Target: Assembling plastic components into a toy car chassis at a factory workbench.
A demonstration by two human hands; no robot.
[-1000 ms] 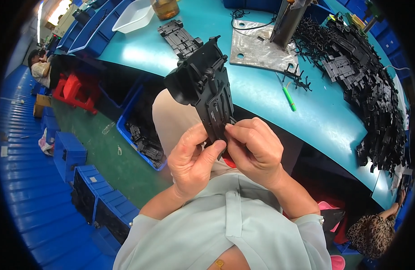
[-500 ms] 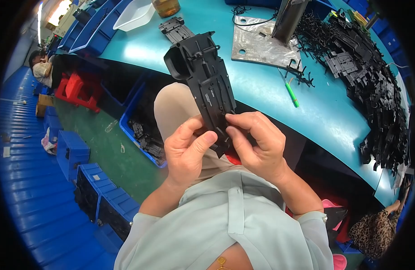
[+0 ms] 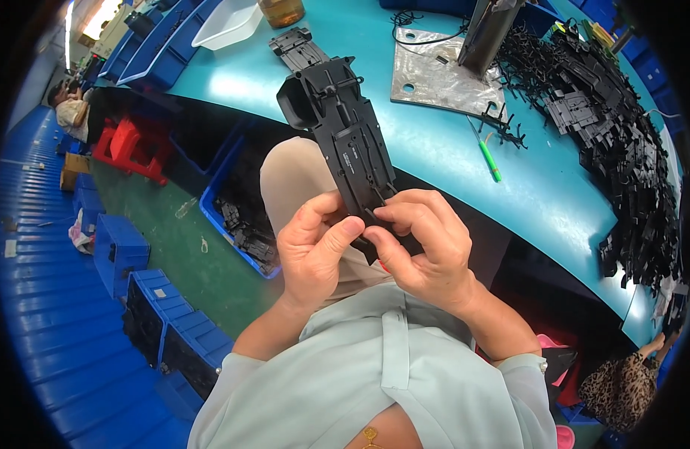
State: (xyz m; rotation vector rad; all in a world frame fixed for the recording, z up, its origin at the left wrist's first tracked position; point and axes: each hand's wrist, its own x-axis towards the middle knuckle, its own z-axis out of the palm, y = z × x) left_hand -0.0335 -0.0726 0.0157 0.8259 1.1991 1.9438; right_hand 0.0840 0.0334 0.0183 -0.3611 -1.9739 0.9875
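Both hands hold a long black moulded plastic part above my lap, its wide end with a scoop-shaped opening pointing away from me. My left hand grips the left side of the narrow near end, its thumb on top and its fingers partly hidden underneath. At the same end, my right hand is pinched over the surface, with thumb and forefinger close to the left thumb. Whether a smaller piece sits between those fingertips cannot be made out.
A pile of black plastic parts covers the right of the teal table. Nearby lie a green-handled tool and a metal base plate with a post. A blue crate of black parts stands below at left; a white tray is behind.
My right thumb has slid left across the part's near end, close to the left thumb. My left hand keeps its grip, and the part is nearly in the same place.
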